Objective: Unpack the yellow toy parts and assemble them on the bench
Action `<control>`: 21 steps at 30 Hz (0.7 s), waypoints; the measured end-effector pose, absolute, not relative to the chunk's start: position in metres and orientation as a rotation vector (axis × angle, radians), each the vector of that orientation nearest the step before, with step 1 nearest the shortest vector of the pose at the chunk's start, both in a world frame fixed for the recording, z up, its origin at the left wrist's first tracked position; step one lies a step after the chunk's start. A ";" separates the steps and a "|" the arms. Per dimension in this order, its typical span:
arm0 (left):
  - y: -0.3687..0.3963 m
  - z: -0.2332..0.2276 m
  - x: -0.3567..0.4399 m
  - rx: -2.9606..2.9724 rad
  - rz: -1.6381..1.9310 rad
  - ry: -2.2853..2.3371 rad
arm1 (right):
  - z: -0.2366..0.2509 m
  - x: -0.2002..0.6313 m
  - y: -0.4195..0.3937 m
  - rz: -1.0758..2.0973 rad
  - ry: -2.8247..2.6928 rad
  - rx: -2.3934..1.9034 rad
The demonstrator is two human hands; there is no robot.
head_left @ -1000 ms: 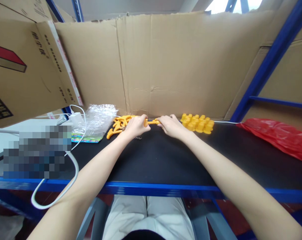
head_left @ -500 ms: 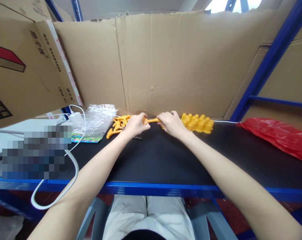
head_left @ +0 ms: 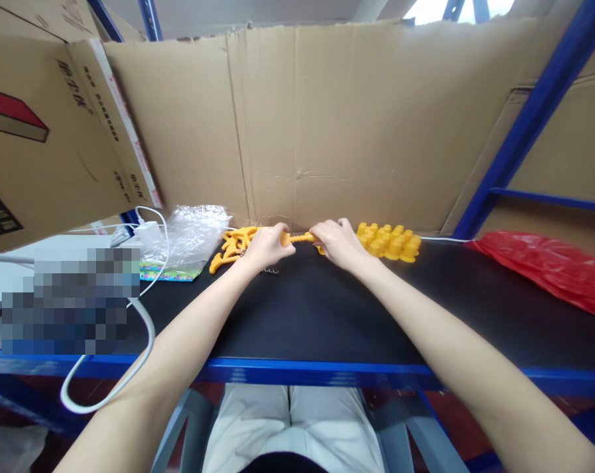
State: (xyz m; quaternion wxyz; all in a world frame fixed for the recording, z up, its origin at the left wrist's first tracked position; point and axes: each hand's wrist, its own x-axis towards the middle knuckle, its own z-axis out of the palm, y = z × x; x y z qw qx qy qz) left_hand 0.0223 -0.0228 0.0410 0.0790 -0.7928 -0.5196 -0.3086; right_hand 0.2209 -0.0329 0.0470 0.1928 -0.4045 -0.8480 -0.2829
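Observation:
Between my two hands, at the back of the black tabletop, a yellow-orange plastic piece with a thin ribbed shaft (head_left: 298, 238) is held level. My left hand (head_left: 267, 246) is closed on its wider left end, with the thumb pointing right. The fingers of my right hand (head_left: 336, 242) pinch its right end, most of which they hide. Close to my left hand lie several curved yellow-orange plastic parts (head_left: 235, 243) and small metal springs (head_left: 270, 270). Just right of my right hand stand several yellow cup-shaped plastic parts (head_left: 388, 242) in a tight group.
Clear plastic wrap (head_left: 198, 226) lies at the back left, near a white charger with cables (head_left: 149, 231). A red plastic bag (head_left: 544, 266) is at the right. Cardboard (head_left: 351, 131) walls the back, and a blue metal edge (head_left: 317, 371) runs along the front.
Both hands stay almost in place. A thicker end of the held piece now shows at my right fingertips, and the ribbing between the hands is clearer.

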 end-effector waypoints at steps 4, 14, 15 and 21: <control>-0.022 0.042 0.025 -2.441 -1.001 -1.668 | 0.048 0.221 -0.032 -0.972 -2.288 -1.128; -0.021 0.038 0.021 -2.404 -0.890 -1.632 | 0.039 0.227 -0.027 -0.883 -2.448 -1.066; -0.020 0.037 0.021 -2.404 -0.872 -1.619 | 0.039 0.226 -0.027 -0.881 -2.456 -1.079; -0.014 0.035 0.015 -2.340 -0.823 -1.657 | 0.052 0.232 -0.031 -0.870 -2.353 -1.385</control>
